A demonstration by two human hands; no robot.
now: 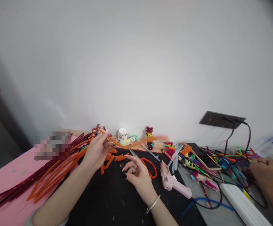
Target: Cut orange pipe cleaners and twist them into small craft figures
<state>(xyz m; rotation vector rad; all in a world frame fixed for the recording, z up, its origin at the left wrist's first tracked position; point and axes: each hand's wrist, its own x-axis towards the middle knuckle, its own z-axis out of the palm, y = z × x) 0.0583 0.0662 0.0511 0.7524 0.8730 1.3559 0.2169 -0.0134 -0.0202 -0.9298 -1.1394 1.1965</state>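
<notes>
My left hand [101, 146] is raised over the mat, its fingers pinched round an orange pipe cleaner [131, 145]. The strip's far end stretches right and is smeared by motion. Loosely curled, with fingers apart and nothing visible in it, my right hand [137, 174] hovers above the black mat [103, 201]. Just past it lie scissors with red handles [154, 168], partly covered by that hand. Short cut orange pieces [109, 161] are scattered between my hands. A bundle of long orange pipe cleaners [48, 183] lies left, beside dark red ones [21, 185].
A pink glue gun [174, 183] rests right of my right hand, near clear glue sticks [176, 158]. Small figures [150, 138] and a white paper cup [122, 134] stand by the wall. Farther right are a phone [206, 158], a white power strip [244, 204], cables and another person's hand [267, 172].
</notes>
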